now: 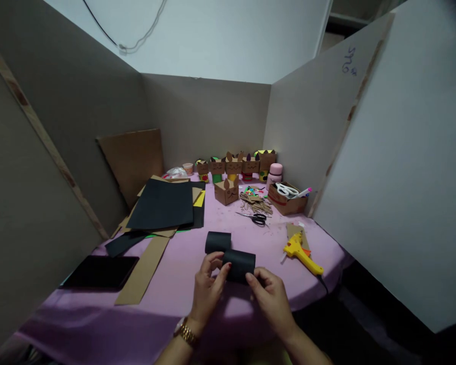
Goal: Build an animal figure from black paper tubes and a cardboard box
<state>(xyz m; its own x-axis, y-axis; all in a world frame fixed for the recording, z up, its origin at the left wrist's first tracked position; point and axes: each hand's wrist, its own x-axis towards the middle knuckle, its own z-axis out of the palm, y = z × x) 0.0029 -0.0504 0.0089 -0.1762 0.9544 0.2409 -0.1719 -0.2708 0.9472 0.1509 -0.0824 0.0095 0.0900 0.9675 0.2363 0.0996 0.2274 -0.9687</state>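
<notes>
Between my two hands is a black paper tube point(240, 264), lying sideways just above the pink-covered table. My left hand point(211, 279) pinches its left end, thumb in front and fingers behind. At the tube's right end my right hand point(269, 294) grips the lower edge with the thumb in front. Right behind the held tube, a second black paper tube point(218, 242) rests on its side on the cloth. Farther back are black-handled scissors point(257, 218) and a small cardboard box with a drawn face and ears point(227, 191).
Black paper sheets point(163, 203), a cardboard strip point(144, 271) and a tablet point(101, 272) lie left. A yellow glue gun point(302, 253) sits right, near a cardboard box of tools point(288, 203). Cardboard scraps point(256, 204), finished animal-faced figures point(233, 165) and a pink bottle point(275, 175) stand behind.
</notes>
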